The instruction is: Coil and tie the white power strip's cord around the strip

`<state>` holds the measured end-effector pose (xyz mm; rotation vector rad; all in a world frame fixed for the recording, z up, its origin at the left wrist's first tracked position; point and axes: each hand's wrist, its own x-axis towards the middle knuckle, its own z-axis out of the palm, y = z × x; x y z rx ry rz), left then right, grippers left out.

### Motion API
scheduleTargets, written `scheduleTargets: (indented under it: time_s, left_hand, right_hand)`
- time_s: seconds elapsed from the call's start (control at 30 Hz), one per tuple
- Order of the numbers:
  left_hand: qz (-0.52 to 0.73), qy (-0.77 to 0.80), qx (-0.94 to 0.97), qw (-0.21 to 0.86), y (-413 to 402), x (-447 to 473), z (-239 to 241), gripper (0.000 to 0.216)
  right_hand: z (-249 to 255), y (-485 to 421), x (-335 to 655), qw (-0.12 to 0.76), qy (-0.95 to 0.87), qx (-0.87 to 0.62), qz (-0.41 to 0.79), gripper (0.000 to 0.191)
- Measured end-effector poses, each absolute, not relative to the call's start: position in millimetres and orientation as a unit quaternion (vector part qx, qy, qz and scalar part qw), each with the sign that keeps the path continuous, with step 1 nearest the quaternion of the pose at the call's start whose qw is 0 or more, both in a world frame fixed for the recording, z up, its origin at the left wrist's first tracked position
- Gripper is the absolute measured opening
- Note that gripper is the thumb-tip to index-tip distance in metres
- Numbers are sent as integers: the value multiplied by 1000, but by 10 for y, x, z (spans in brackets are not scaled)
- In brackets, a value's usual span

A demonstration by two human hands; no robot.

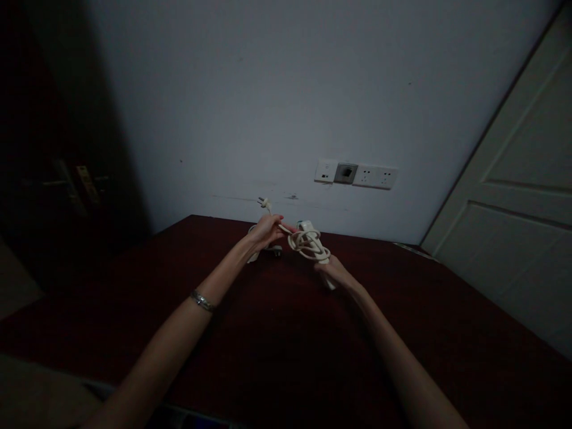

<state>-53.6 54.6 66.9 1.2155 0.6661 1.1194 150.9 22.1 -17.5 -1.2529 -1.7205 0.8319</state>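
A white power strip (308,229) with its cream cable (307,244) wound in loops around it is held above a dark red table (277,345). My right hand (333,273) is closed around the strip's lower end. My left hand (267,229) pinches the free end of the cable, and the plug (264,204) sticks up just beyond its fingers. A metal bracelet (203,301) sits on my left wrist.
A row of wall sockets (356,174) is set in the pale wall behind the table. A white panelled door (518,202) stands at the right. A small white object (268,252) lies on the table under my left hand. The left side is dark.
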Motion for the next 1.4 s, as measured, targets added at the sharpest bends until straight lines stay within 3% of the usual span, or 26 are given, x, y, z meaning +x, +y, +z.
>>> scheduleTargets:
  time_s: [0.2, 0.33, 0.47, 0.57, 0.7, 0.8, 0.97, 1.07, 1.27, 1.4]
  left_hand:
    - [522, 378, 596, 479, 679, -681, 684, 38]
    - [454, 356, 746, 333, 687, -692, 628, 30]
    - [367, 342, 853, 143, 590, -599, 518, 20]
    - [313, 380, 869, 51, 499, -509, 430, 22]
    - [186, 406, 894, -28, 402, -427, 378, 44]
    - [184, 378, 907, -15, 390, -376, 374, 53]
    - [302, 275, 893, 188, 487, -330, 375, 30]
    - [323, 254, 876, 252, 547, -361, 375, 32]
    - [318, 270, 905, 87, 629, -421, 271, 43]
    - [307, 288, 906, 38, 683, -434, 189, 41]
  right_hand:
    - [-109, 133, 1420, 385, -725, -472, 320, 57]
    - [-94, 24, 1332, 280, -689, -654, 141, 56]
    - [-59, -91, 1237, 213, -688, -693, -9, 51]
    - [-47, -117, 1211, 183, -687, -702, -24, 53]
    - [-52, -86, 1242, 162, -679, -716, 15, 53]
    - [-53, -57, 1287, 158, -676, -718, 57, 56]
    - [-39, -36, 1336, 157, -677, -714, 88, 59]
    - [-44, -33, 1335, 160, -674, -716, 82, 59]
    - [-147, 47, 1363, 187, -670, -712, 93, 59]
    - [-240, 159, 1427, 217, -673, -691, 150, 58]
